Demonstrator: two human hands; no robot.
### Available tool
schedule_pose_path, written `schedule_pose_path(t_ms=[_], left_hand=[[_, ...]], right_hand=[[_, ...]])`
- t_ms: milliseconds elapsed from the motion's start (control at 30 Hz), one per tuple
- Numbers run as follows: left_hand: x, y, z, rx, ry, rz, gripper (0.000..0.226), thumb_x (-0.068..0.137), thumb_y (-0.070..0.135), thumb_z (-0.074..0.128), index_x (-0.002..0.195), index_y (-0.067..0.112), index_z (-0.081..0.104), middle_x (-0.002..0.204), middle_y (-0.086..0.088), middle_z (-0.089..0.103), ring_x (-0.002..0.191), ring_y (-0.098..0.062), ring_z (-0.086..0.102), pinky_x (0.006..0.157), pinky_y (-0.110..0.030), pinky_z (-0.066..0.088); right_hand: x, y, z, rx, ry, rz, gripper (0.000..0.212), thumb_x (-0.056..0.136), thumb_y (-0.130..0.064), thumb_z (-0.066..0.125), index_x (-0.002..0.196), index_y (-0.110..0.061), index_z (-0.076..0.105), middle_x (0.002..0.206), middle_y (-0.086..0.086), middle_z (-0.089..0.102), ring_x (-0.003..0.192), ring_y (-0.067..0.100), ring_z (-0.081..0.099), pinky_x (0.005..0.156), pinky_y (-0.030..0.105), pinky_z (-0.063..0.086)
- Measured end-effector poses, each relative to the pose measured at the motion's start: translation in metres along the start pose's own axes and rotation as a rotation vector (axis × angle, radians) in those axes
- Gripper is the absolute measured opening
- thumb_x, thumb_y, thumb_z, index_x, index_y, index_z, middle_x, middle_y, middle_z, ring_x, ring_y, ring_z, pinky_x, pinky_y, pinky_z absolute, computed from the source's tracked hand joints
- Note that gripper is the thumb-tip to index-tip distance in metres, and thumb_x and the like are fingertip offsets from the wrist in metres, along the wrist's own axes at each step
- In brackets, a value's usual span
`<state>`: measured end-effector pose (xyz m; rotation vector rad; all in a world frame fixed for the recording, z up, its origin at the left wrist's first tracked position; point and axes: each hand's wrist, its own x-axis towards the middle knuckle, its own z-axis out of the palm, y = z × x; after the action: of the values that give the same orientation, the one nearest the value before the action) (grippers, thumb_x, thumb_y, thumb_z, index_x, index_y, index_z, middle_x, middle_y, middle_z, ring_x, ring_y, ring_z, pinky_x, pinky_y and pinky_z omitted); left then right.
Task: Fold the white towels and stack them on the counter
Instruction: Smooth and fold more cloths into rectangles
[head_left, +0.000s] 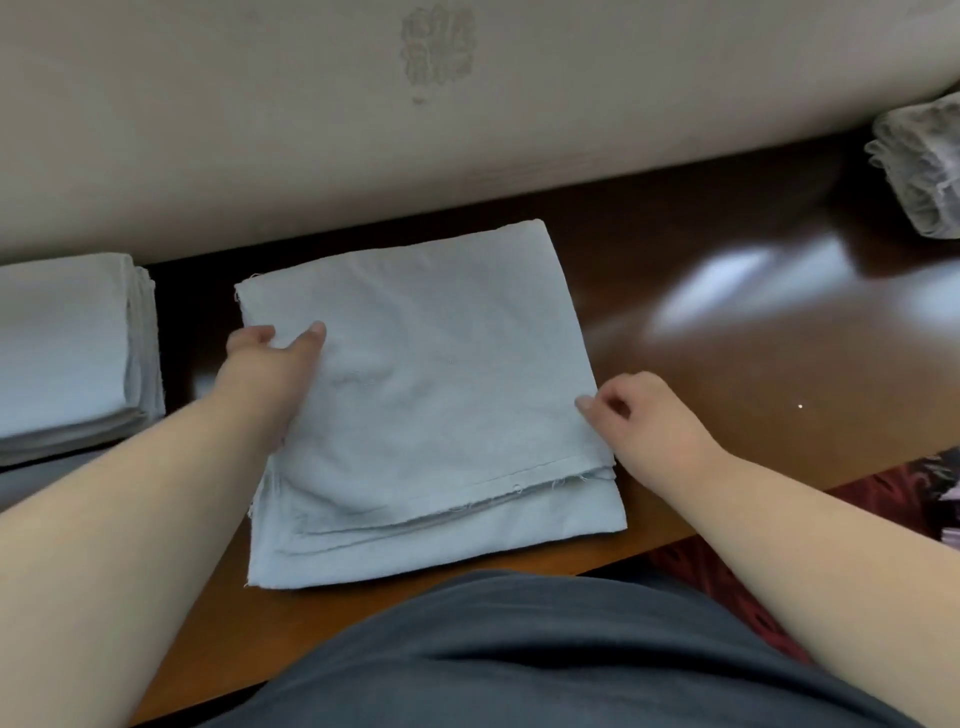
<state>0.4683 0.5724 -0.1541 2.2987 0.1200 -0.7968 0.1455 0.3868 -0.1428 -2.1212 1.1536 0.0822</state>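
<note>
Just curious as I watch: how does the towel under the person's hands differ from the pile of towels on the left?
The towel is a single cloth folded loosely, its near edges uneven and frayed; the pile is several cloths stacked with neat edges. The towel lies mid-counter with the left hand gripping its left edge and the right hand at its right edge; nothing touches the pile. Both are pale white cloth.

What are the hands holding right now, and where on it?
The left hand grips the left edge of the folded towel lying on the counter. The right hand pinches its right edge.
</note>
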Motion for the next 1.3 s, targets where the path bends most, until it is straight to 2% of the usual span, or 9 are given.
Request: schedule_pose_path(t_ms=[167, 333, 400, 500, 667, 800, 900, 1033, 1300], left_hand=[[0.019, -0.004, -0.007, 0.11, 0.144, 0.31, 0.048, 0.088, 0.04, 0.066, 0.126, 0.035, 0.037, 0.11, 0.002, 0.046, 0.093, -0.023, 0.049, 0.078, -0.035, 0.042], [0.029, -0.001, -0.014, 0.502, 0.224, 0.376, 0.048, 0.091, 0.038, 0.062, 0.132, 0.033, 0.037, 0.135, -0.016, 0.035, 0.117, -0.04, 0.042, 0.095, -0.05, 0.042], [0.015, 0.009, -0.002, 0.586, 0.312, 0.551, 0.049, 0.089, 0.033, 0.061, 0.132, 0.036, 0.038, 0.139, -0.013, 0.03, 0.121, -0.04, 0.035, 0.098, -0.053, 0.038], [-0.013, 0.018, 0.035, 0.748, 0.173, 0.679, 0.059, 0.087, 0.049, 0.054, 0.141, 0.037, 0.033, 0.144, -0.01, 0.031, 0.125, -0.036, 0.031, 0.101, -0.05, 0.032], [-0.028, 0.007, 0.086, 1.119, -0.131, 0.43, 0.086, 0.082, 0.08, 0.023, 0.148, 0.043, -0.018, 0.16, -0.004, -0.019, 0.146, -0.033, -0.016, 0.114, -0.061, -0.001], [0.0, 0.029, 0.068, 0.979, 0.02, 0.675, 0.084, 0.072, 0.085, 0.034, 0.143, 0.044, 0.019, 0.154, -0.005, 0.021, 0.138, -0.031, 0.019, 0.111, -0.051, 0.023], [0.045, 0.066, 0.047, 1.059, 0.052, 0.633, 0.095, 0.071, 0.079, 0.055, 0.148, 0.036, 0.021, 0.155, -0.004, 0.026, 0.139, -0.032, 0.025, 0.111, -0.046, 0.028], [0.074, 0.094, 0.033, 1.03, -0.241, 0.531, 0.078, 0.068, 0.064, 0.075, 0.131, 0.025, 0.05, 0.124, -0.006, 0.062, 0.102, -0.026, 0.059, 0.087, -0.036, 0.048], [0.054, 0.099, 0.026, 0.783, -0.298, 0.413, 0.044, 0.082, 0.035, 0.068, 0.122, 0.022, 0.054, 0.098, -0.002, 0.061, 0.084, -0.022, 0.058, 0.071, -0.032, 0.043]], right_hand=[[0.015, 0.001, 0.015, 0.059, -0.21, 0.349, 0.055, 0.081, -0.05, 0.075, 0.114, -0.024, 0.04, 0.094, -0.005, 0.061, 0.077, 0.011, 0.062, 0.055, 0.025, 0.046], [0.028, 0.002, -0.001, -0.138, -0.528, 0.365, 0.045, 0.073, -0.063, 0.074, 0.097, -0.032, 0.051, 0.092, -0.009, 0.064, 0.071, 0.013, 0.065, 0.043, 0.021, 0.046], [0.041, -0.004, -0.011, -0.169, -0.48, 0.307, 0.049, 0.07, -0.07, 0.071, 0.096, -0.031, 0.055, 0.09, -0.009, 0.064, 0.072, 0.013, 0.064, 0.047, 0.023, 0.047], [0.074, -0.019, -0.021, 0.144, -0.219, 0.311, 0.057, 0.073, -0.071, 0.068, 0.109, -0.029, 0.052, 0.098, -0.01, 0.064, 0.086, 0.016, 0.065, 0.073, 0.035, 0.057], [0.096, -0.035, -0.005, 0.469, -0.333, 0.355, 0.041, 0.083, -0.044, 0.075, 0.116, -0.028, 0.058, 0.111, -0.005, 0.069, 0.096, 0.019, 0.067, 0.086, 0.039, 0.055], [0.076, -0.01, -0.004, 0.688, -0.382, 0.411, 0.026, 0.088, -0.028, 0.073, 0.112, -0.031, 0.063, 0.114, -0.004, 0.071, 0.096, 0.017, 0.068, 0.073, 0.03, 0.053], [0.067, 0.01, -0.014, 0.68, -0.393, 0.416, 0.034, 0.088, -0.024, 0.074, 0.119, -0.031, 0.063, 0.113, -0.01, 0.071, 0.099, 0.016, 0.067, 0.073, 0.028, 0.052], [0.08, 0.007, -0.027, 0.794, -0.396, 0.43, 0.026, 0.09, -0.024, 0.07, 0.115, -0.026, 0.065, 0.106, -0.007, 0.075, 0.091, 0.015, 0.073, 0.065, 0.026, 0.052], [0.113, -0.006, -0.044, 0.75, -0.238, 0.444, 0.014, 0.09, -0.029, 0.07, 0.103, -0.029, 0.065, 0.101, -0.006, 0.074, 0.089, 0.016, 0.07, 0.063, 0.029, 0.051]])
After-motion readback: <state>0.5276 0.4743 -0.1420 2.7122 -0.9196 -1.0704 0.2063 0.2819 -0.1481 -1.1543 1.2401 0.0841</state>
